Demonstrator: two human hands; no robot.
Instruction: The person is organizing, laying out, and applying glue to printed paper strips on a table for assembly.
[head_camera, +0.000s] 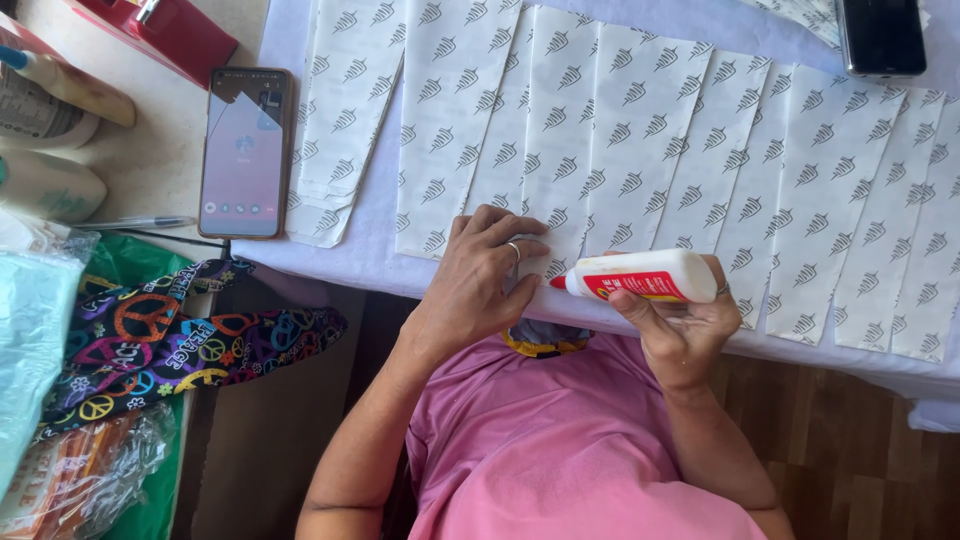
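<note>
Glue bottle (645, 277) sat clasped in the right hand (678, 325) at frame centre, nozzle touching a printed paper strip (560, 150) pinned flat by the left hand (480, 275); remaining strips rightward looked unglued.

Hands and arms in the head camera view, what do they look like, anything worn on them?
Both arms are bare to the short pink sleeves of a shirt. The left hand wears a silver ring on one finger. The right hand shows no jewellery.
</note>
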